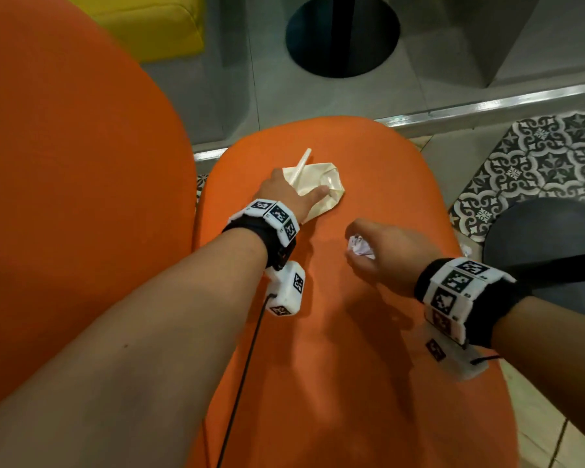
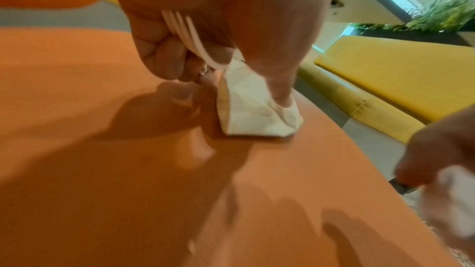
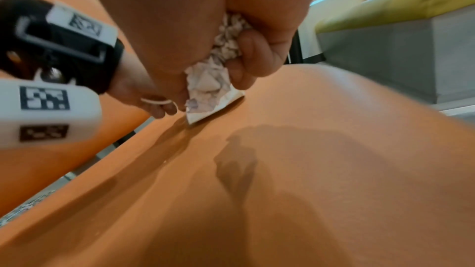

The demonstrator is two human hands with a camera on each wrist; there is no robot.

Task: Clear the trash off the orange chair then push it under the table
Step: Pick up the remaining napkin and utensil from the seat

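Currently you are in the clearing step: your right hand (image 1: 382, 248) is clenched round a crumpled paper ball (image 1: 360, 246) above the orange chair (image 1: 335, 349). Your left hand (image 1: 289, 194) grips a white straw (image 1: 301, 167) and presses its thumb on the flattened cup (image 1: 321, 184), which lies on the seat. Next, in my judgement: pinch that cup, lift it clear, then push.

The orange chair (image 1: 335, 332) had a smooth, faintly glossy seat like vinyl or leather. On it lay a cream paper wrapper (image 1: 321, 187), creased and slightly shiny, with a smooth white plastic straw (image 1: 301, 165). The crumpled paper ball (image 1: 360, 246) looked matt and rough. The floor tiles (image 1: 547, 157) were patterned and matt; the metal strip (image 1: 487, 103) gleamed.
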